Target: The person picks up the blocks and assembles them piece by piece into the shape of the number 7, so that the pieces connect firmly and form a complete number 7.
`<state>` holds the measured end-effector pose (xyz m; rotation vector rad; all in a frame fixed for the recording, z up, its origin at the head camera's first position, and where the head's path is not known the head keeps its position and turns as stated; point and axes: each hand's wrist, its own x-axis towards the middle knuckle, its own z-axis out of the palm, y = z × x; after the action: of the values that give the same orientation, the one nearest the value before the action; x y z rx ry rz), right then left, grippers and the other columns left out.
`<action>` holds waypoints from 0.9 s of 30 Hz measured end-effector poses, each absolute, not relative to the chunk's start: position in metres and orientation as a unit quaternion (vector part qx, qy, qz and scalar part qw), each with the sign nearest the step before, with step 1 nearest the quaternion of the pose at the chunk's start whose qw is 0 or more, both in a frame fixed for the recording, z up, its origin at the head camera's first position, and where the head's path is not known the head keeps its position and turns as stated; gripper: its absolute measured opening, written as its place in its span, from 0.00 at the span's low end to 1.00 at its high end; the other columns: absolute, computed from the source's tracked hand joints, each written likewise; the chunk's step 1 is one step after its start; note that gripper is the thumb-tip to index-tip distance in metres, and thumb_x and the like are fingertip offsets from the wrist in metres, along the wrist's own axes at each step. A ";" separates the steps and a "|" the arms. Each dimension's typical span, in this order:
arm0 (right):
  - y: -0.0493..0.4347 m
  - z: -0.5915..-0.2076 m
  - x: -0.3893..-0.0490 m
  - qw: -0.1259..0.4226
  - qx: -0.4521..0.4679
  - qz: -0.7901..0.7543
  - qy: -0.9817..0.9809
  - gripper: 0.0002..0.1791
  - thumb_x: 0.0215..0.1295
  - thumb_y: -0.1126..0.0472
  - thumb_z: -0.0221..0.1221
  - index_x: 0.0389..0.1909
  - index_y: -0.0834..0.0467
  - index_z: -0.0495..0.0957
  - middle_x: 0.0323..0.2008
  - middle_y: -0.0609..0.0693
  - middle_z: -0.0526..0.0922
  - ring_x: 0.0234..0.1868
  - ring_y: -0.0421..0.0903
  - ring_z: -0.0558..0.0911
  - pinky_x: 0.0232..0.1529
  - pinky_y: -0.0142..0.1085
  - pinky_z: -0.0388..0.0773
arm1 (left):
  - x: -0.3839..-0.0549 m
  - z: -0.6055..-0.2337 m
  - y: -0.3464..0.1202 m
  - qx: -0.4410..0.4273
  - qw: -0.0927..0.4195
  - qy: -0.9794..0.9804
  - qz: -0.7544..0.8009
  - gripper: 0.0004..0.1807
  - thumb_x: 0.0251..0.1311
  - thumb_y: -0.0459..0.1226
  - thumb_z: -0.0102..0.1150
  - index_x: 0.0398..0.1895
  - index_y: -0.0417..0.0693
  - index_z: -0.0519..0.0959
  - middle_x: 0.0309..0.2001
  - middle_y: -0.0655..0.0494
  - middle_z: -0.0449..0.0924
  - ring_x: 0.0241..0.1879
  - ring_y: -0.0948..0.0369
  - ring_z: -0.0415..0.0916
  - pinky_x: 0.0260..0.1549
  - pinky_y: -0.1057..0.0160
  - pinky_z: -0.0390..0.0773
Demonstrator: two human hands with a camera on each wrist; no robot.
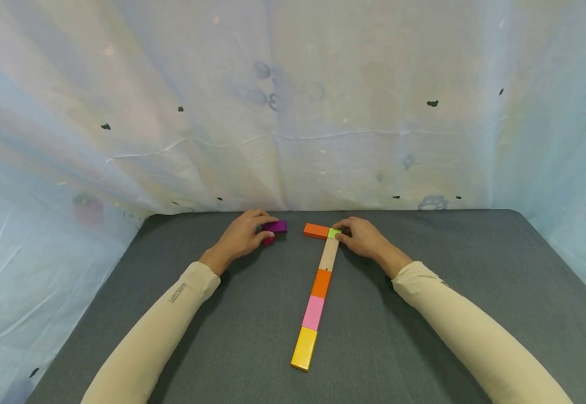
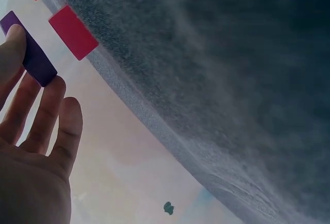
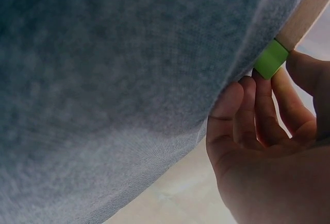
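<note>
My left hand [image 1: 244, 235] pinches a purple block [image 1: 279, 226] between thumb and fingers, to the left of the block row. In the left wrist view that purple block [image 2: 32, 54] is apart from a red block [image 2: 73, 32] lying on the table; the head view shows only a bit of the red one under the hand. My right hand [image 1: 366, 240] has thumb and fingertips around a small green block [image 1: 333, 232]. This green block [image 3: 271, 59] touches the end of a plain wooden block [image 1: 329, 254]. An orange block [image 1: 315, 230] extends left from the green one.
From the plain wooden block the row runs toward me through another orange block [image 1: 321, 284], a pink block [image 1: 313, 312] and a yellow block [image 1: 304, 348]. All lie on a dark grey table [image 1: 404, 359]. A pale curtain [image 1: 343, 163] hangs along its back edge and sides.
</note>
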<state>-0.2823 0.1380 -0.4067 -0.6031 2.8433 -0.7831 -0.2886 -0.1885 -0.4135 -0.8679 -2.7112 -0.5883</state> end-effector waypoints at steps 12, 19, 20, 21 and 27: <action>0.137 -0.405 -0.281 0.066 -0.195 -0.255 0.945 0.19 0.74 0.59 0.56 0.63 0.59 0.77 0.57 0.59 0.80 0.54 0.54 0.80 0.56 0.50 0.77 | -0.299 -0.414 -0.180 -0.311 0.092 -0.921 -0.216 0.19 0.65 0.39 0.63 0.59 0.51 0.81 0.52 0.52 0.80 0.55 0.53 0.74 0.58 0.50 0.75; 0.137 -0.406 -0.282 0.059 -0.200 -0.253 0.945 0.19 0.74 0.59 0.56 0.62 0.59 0.77 0.57 0.59 0.80 0.53 0.53 0.80 0.55 0.49 0.77 | -0.300 -0.411 -0.174 -0.311 0.096 -0.920 -0.220 0.18 0.67 0.39 0.62 0.60 0.51 0.81 0.54 0.51 0.79 0.56 0.53 0.73 0.59 0.50 0.74; 0.137 -0.406 -0.282 0.060 -0.201 -0.253 0.944 0.19 0.74 0.59 0.56 0.62 0.59 0.77 0.56 0.59 0.80 0.53 0.53 0.80 0.55 0.49 0.77 | -0.300 -0.410 -0.173 -0.311 0.095 -0.919 -0.222 0.18 0.67 0.39 0.62 0.60 0.51 0.81 0.54 0.51 0.79 0.57 0.53 0.73 0.60 0.50 0.73; 0.137 -0.407 -0.282 0.060 -0.201 -0.253 0.944 0.19 0.74 0.59 0.56 0.62 0.60 0.77 0.56 0.59 0.80 0.53 0.53 0.80 0.55 0.49 0.77 | -0.300 -0.410 -0.171 -0.311 0.095 -0.919 -0.223 0.18 0.67 0.39 0.62 0.60 0.51 0.81 0.55 0.51 0.79 0.57 0.53 0.73 0.61 0.50 0.73; 0.137 -0.407 -0.282 0.062 -0.199 -0.252 0.945 0.19 0.74 0.58 0.56 0.62 0.59 0.77 0.56 0.59 0.80 0.53 0.53 0.80 0.55 0.49 0.77 | -0.303 -0.409 -0.161 -0.318 0.102 -0.916 -0.223 0.18 0.67 0.37 0.61 0.59 0.48 0.81 0.53 0.51 0.79 0.55 0.53 0.73 0.61 0.52 0.73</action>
<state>-0.2820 0.1369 -0.4067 -0.6029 2.8567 -0.7621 -0.3034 -0.1607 -0.4092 -0.9397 -2.7028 -0.6586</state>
